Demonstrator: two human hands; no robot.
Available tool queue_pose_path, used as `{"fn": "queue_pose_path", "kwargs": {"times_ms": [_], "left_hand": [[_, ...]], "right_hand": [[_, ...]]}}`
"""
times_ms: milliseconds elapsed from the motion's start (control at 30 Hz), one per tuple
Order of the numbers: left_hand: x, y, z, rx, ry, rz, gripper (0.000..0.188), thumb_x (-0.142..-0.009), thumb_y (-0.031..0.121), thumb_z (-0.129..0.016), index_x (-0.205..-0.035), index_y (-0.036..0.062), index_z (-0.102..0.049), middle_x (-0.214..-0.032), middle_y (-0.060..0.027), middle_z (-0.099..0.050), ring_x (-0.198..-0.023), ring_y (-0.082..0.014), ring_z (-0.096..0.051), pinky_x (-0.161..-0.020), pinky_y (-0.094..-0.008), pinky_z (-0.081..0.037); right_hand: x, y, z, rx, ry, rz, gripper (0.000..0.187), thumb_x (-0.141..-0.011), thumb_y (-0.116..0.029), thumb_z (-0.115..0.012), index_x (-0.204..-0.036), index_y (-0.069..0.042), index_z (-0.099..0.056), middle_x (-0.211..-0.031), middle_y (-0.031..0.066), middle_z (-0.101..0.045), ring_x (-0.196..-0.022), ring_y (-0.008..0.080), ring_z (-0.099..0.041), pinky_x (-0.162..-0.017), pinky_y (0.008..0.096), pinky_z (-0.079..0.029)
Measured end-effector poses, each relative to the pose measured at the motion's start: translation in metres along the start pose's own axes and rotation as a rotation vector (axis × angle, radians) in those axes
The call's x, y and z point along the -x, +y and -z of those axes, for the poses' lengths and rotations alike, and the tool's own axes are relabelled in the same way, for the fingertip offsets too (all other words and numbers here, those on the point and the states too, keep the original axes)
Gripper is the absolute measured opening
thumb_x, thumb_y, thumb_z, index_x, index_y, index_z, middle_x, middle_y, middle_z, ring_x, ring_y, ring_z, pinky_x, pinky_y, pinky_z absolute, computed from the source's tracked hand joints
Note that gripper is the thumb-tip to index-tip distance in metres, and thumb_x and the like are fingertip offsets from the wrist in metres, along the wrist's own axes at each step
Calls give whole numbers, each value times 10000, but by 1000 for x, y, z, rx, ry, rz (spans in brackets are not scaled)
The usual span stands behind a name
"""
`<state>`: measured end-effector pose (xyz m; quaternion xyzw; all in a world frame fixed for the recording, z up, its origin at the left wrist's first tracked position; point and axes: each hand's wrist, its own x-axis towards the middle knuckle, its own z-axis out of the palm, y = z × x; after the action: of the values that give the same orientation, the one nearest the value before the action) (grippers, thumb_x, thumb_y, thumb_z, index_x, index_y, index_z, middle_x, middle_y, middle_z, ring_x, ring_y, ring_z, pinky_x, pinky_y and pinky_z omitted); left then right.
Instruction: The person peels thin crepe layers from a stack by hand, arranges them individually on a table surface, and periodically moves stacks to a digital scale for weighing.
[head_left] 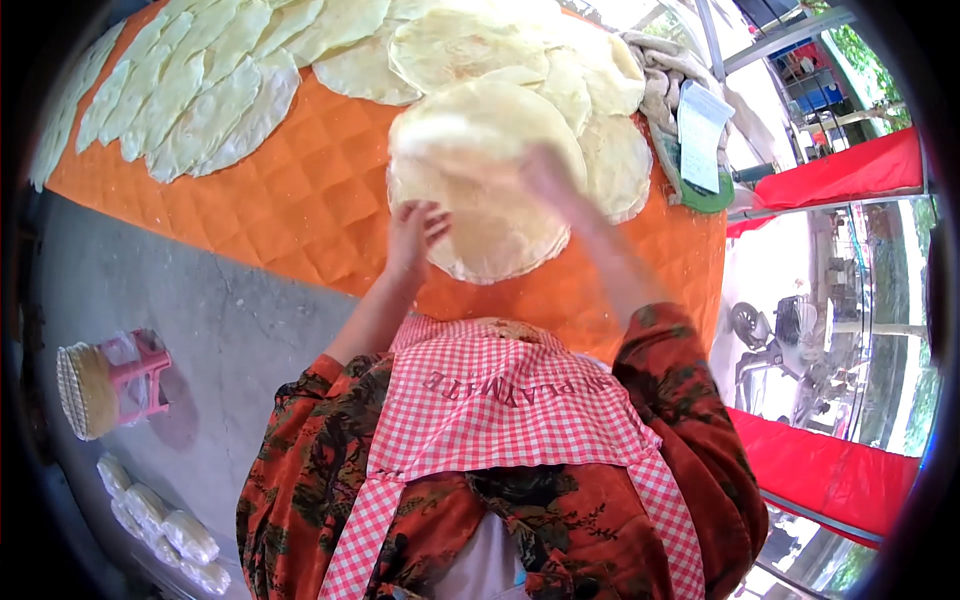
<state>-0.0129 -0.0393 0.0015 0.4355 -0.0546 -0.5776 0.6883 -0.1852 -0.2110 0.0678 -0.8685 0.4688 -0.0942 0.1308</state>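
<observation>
Though blurred, grip unclear, one right hand over one flatbread pile; one left hand, empty, half-uncurled.

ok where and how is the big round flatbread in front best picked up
Best pinch the big round flatbread by its near rim, coming from the person's side; that edge probably lifts easiest, lying on orange cloth, while the right side overlaps other flatbreads.
</observation>
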Motion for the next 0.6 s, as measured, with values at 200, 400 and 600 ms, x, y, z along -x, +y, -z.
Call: {"fn": "queue_pose_path", "kwargs": {"times_ms": [200,400,600], "left_hand": [[5,-3,55,-466,443,-69,235,-855,75,-559,-1059,13,-459,-926,-91,-548,-783,-175,-589,-679,-314,-522],[19,-22,43,-533,338,-124,282,-815,13,-589,-1054,-13,-440,-911,-101,-545,-697,-167,-598,-585,-275,-524],[33,-38,42,-443,208,51,345,-834,-10,-568,-1150,-37,-433,-1046,-144,-570,-837,-213,-619,-730,-285,-545]], "right_hand": [[33,-50,101,56,400,341,275,-746,-31,-485,-928,-84,-684,-845,153,-666,-775,338,-643,-677,447,-505],[93,3,-89,8,147,293,220,-730,-35,-509,-869,-95,-669,-825,127,-653,-756,333,-630,-653,419,-506],[89,-9,-77,-88,45,227,233,-727,-45,-538,-891,-114,-687,-815,146,-659,-758,327,-638,-658,416,-504]]}}
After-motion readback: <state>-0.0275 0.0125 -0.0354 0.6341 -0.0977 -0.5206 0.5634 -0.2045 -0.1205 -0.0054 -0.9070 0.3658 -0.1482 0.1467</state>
